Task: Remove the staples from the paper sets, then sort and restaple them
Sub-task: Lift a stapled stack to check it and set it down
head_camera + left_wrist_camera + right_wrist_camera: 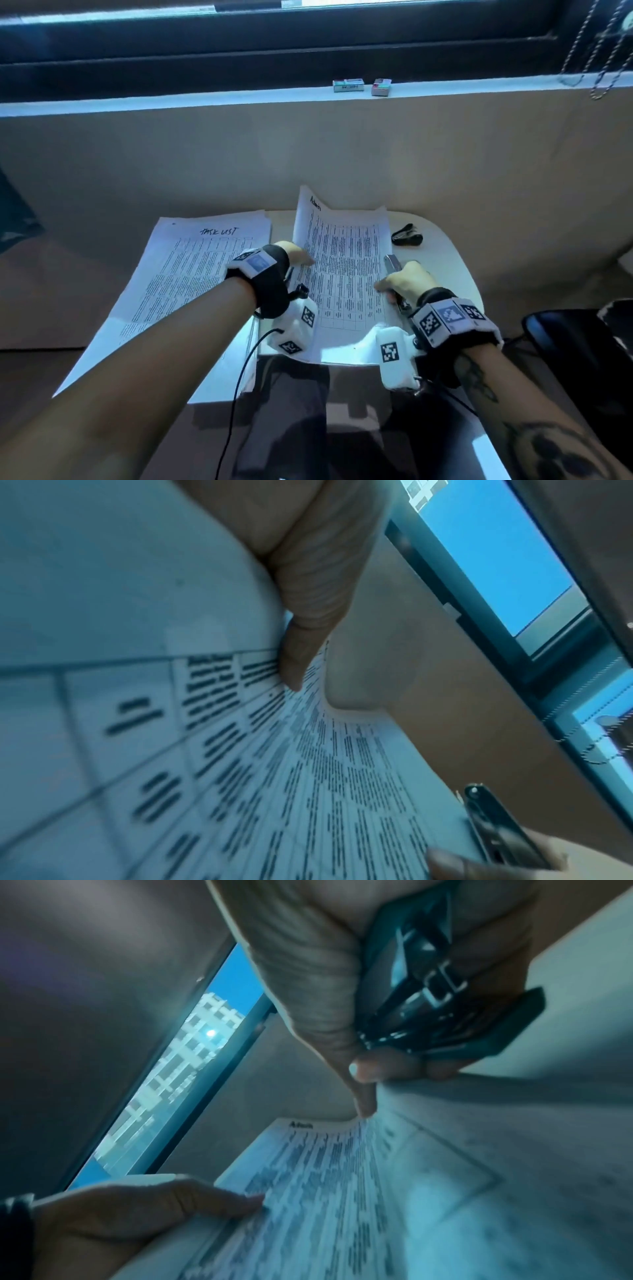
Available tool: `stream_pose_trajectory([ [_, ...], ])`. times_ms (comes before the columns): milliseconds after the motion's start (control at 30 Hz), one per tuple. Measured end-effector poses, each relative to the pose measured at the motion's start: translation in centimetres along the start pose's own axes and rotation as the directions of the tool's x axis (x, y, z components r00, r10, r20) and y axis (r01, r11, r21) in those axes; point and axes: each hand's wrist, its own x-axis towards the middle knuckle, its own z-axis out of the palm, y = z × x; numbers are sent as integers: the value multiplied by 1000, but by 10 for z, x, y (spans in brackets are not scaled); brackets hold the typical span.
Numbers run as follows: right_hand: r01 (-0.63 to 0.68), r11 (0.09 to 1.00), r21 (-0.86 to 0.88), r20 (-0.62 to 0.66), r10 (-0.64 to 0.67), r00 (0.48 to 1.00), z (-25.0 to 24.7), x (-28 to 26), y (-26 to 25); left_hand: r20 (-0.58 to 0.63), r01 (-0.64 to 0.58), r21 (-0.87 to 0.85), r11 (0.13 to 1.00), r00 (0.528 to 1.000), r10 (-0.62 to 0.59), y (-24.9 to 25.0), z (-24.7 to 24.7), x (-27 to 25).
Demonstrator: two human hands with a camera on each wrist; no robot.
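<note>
A printed paper set headed "Admin" (346,274) lies curled on the small white table (445,260), its side edges lifted. My left hand (297,255) pinches its left edge, thumb on top (308,601). My right hand (402,279) grips a dark metal stapler (391,265), and its thumb (363,1093) presses the sheet's right edge (325,1191). The stapler (428,993) sits in the curled fingers, nose pointing away. A second stack headed "TASK LIST" (191,274) lies flat to the left. A black staple remover (407,235) rests at the table's far right.
Two small staple boxes (348,85) (381,87) stand on the window sill behind the table. A beige wall rises just past the table's far edge. A black chair (575,346) is at the right. Blind cords (603,51) hang at the upper right.
</note>
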Motion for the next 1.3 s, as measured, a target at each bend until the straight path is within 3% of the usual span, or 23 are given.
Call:
stream_pose_trajectory([
  [100, 92, 996, -16, -140, -94, 986, -3, -1, 1, -19, -64, -234, 970, 998, 61, 1, -1, 6],
  [167, 209, 975, -76, -281, -222, 934, -10, -7, -3, -97, -205, -483, 851, 979, 180, 3, -5, 3],
  [300, 459, 886, -63, -565, -411, 716, -23, -26, -12, -258, -432, -744, 509, 889, 377, 11, -23, -23],
  [400, 595, 803, 29, -680, -420, 601, -25, -37, -9, -320, -499, -782, 374, 836, 446, 13, -32, -38],
  [533, 627, 765, 151, -701, -365, 613, -23, -56, 9, -436, -652, -686, 322, 723, 536, 18, -40, -60],
  [633, 584, 797, 151, -684, -342, 644, -17, -56, 31, -501, -725, -638, 258, 646, 575, 23, -46, -75],
  [767, 544, 817, 190, -662, -302, 686, -22, -53, 47, -545, -776, -599, 195, 574, 611, 38, -57, -95],
  [933, 586, 788, 190, -685, -321, 654, -44, -53, 41, -609, -854, -493, 165, 474, 636, 61, -68, -110],
  [1067, 627, 734, 263, -657, -339, 673, -60, -48, 37, -685, -921, -348, 176, 378, 623, 73, -70, -107],
  [1133, 640, 734, 227, -703, -331, 629, -68, -48, 30, -713, -926, -335, 177, 372, 594, 75, -71, -105],
  [1200, 672, 720, 172, -788, -309, 533, -79, -58, 11, -738, -929, -327, 175, 367, 567, 76, -71, -107],
  [1267, 782, 595, 182, -853, -300, 427, -91, -79, -20, -767, -938, -301, 173, 346, 541, 76, -70, -109],
  [1300, 845, 482, 233, -859, -305, 411, -95, -94, -39, -781, -942, -289, 172, 336, 527, 75, -70, -110],
])
